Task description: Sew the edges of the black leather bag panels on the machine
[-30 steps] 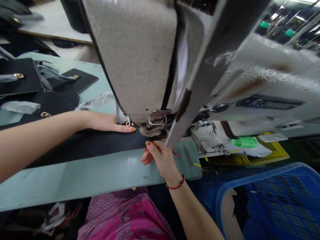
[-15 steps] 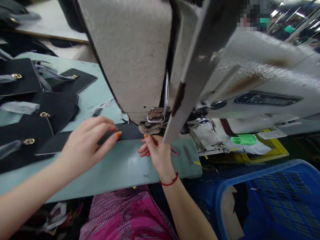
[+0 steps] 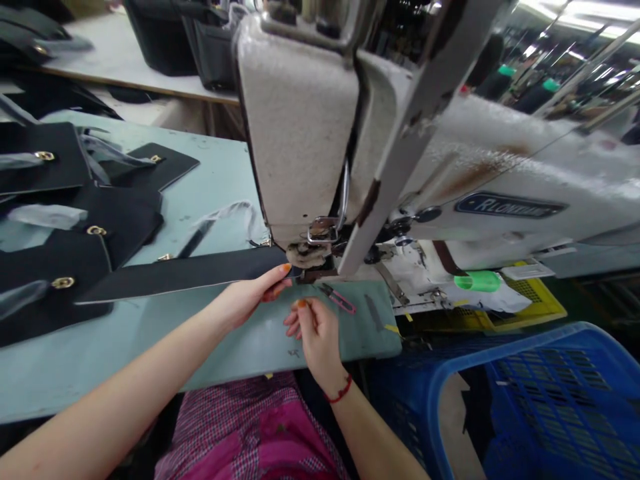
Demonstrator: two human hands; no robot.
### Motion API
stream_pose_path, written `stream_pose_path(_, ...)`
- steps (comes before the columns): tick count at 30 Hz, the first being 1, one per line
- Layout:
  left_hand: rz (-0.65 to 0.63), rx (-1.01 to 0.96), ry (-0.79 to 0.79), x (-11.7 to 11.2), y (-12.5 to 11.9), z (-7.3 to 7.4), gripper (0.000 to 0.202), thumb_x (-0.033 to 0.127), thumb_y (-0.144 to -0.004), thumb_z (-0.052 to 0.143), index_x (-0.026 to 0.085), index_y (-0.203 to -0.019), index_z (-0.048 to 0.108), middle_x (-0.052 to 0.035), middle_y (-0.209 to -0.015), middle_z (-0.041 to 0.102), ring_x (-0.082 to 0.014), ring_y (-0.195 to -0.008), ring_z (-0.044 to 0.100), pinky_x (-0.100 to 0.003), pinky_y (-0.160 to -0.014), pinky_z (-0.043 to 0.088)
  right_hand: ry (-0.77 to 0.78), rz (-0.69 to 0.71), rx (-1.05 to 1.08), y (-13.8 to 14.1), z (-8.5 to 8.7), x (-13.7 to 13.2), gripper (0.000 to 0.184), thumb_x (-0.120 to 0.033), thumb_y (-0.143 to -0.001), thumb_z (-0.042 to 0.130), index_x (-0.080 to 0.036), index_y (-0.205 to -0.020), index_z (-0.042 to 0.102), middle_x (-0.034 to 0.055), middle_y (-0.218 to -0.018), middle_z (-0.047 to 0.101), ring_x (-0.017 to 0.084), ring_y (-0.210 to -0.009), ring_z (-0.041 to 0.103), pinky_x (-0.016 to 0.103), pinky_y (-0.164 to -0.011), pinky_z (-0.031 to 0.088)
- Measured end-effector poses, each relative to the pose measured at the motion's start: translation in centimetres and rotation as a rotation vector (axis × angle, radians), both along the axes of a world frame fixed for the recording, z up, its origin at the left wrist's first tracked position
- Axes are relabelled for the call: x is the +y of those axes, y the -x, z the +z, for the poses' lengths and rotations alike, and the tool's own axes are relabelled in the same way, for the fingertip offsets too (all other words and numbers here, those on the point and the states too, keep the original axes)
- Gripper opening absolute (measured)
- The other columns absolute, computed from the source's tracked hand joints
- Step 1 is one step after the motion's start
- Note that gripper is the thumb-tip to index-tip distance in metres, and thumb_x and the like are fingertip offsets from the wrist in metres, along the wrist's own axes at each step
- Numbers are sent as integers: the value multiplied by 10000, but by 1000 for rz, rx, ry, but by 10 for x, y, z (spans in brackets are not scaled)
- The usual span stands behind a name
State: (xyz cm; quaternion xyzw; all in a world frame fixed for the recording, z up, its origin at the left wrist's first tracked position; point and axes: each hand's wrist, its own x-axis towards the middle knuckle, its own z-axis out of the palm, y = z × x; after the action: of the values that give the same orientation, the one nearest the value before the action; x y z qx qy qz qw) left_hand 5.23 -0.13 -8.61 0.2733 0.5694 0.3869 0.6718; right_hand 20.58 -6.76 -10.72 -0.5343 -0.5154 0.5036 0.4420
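A long black leather strip lies across the pale green table, its right end under the presser foot of a grey sewing machine. My left hand pinches the strip's near edge close to the foot. Just below it my right hand hovers over the table with its fingers curled and pinched together; what it holds, if anything, is too small to make out. Pink thread snips lie on the table right of my right hand.
Black leather pieces with gold clasps are stacked at the left. A blue plastic crate stands at lower right, beside a yellow tray and a green object. Black bags rest on a far table.
My left hand has come from the strip's left part to pinch its edge by the presser foot. My right hand has drawn back from the foot toward me. The view has tilted up.
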Motion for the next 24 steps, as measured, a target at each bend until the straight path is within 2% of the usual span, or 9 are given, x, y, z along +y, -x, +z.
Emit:
stream_pose_path(4, -24, -43, -41, -4, 0, -2, 403, 542, -553, 844, 161, -632, 739, -43, -641, 648, -130, -592, 491, -271, -571, 403, -73, 63, -284, -15, -40, -23, 275, -295, -987, 402, -169, -891, 627, 12, -689, 662, 87, -509, 577, 197, -540, 460)
stream_pose_path(7, -30, -27, -75, -4, -2, -2, 376, 531, -579, 835, 170, -622, 740, -42, -632, 634, -135, -586, 484, -278, -568, 406, -90, 83, -330, -19, -52, -26, 283, -286, -985, 393, -175, -911, 642, 7, -679, 652, 91, -501, 562, 199, -524, 458)
stream_pose_path(11, -13, 3, -92, 0, -1, -1, 365, 519, -566, 834, 170, -609, 736, -47, -643, 642, -131, -574, 475, -277, -553, 393, -87, 67, -324, -18, -51, -23, 301, -314, -991, 393, -173, -926, 650, 6, -662, 642, 98, -499, 566, 199, -505, 457)
stream_pose_path(16, 58, -26, -69, 6, -1, 1, 340, 448, -499, 867, 156, -594, 722, -48, -645, 655, -120, -576, 489, -271, -556, 384, -125, 91, -359, -19, -50, -23, 284, -289, -982, 407, -178, -906, 658, 11, -672, 652, 115, -562, 603, 214, -589, 487)
stream_pose_path(24, 130, -34, -144, 0, -8, -4, 350, 465, -570, 845, 147, -631, 714, -16, -609, 587, -117, -577, 469, -268, -569, 387, -114, 96, -350, -20, -46, -23, 287, -299, -986, 412, -170, -902, 654, 18, -673, 658, 123, -576, 606, 221, -581, 470)
